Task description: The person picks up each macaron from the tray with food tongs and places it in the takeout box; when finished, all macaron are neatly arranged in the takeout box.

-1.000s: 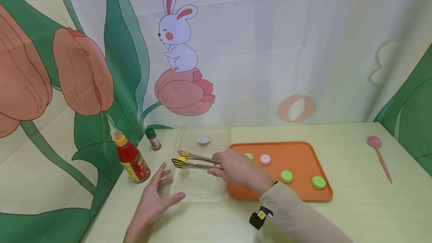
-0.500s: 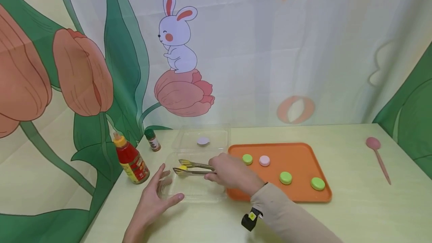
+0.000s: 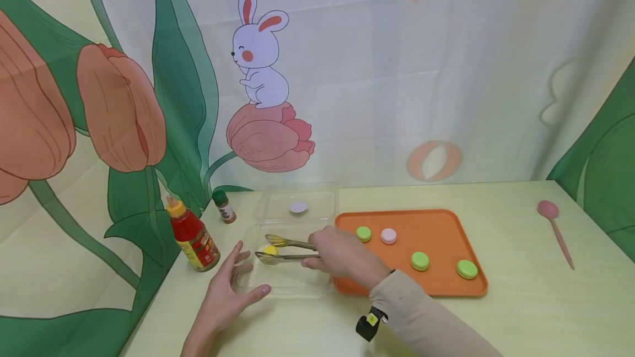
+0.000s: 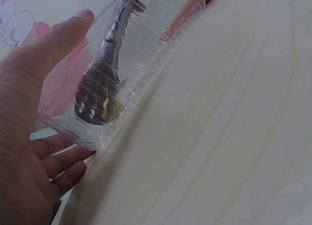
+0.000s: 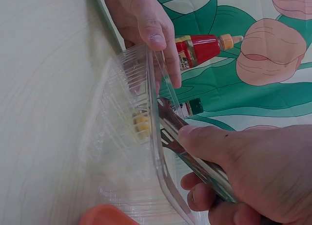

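My right hand [image 3: 342,252] grips metal tongs [image 3: 294,257] over a clear plastic box [image 3: 292,279]. A yellow macaron [image 3: 270,250] lies in the box's left part, between the parted tong tips; contact with them is unclear. At the box's near left corner, my left hand [image 3: 225,293] has its thumb and fingers spread. In the right wrist view, the left thumb sits by the box rim [image 5: 155,113]. The left wrist view shows the tong heads [image 4: 97,91] through the clear wall, partly hiding the macaron.
An orange tray [image 3: 436,230] with several green macarons [image 3: 420,261] and a pink one [image 3: 389,236] stands right of the box. Behind, the clear lid [image 3: 322,203] bears a pale disc [image 3: 299,207]. A sauce bottle [image 3: 195,238], spice jar [image 3: 225,206] and pink spoon [image 3: 549,209] flank them.
The tongs have moved down slightly toward me with my right hand. Their arms now stand a little wider apart, and more of the yellow macaron shows. My left hand stays put.
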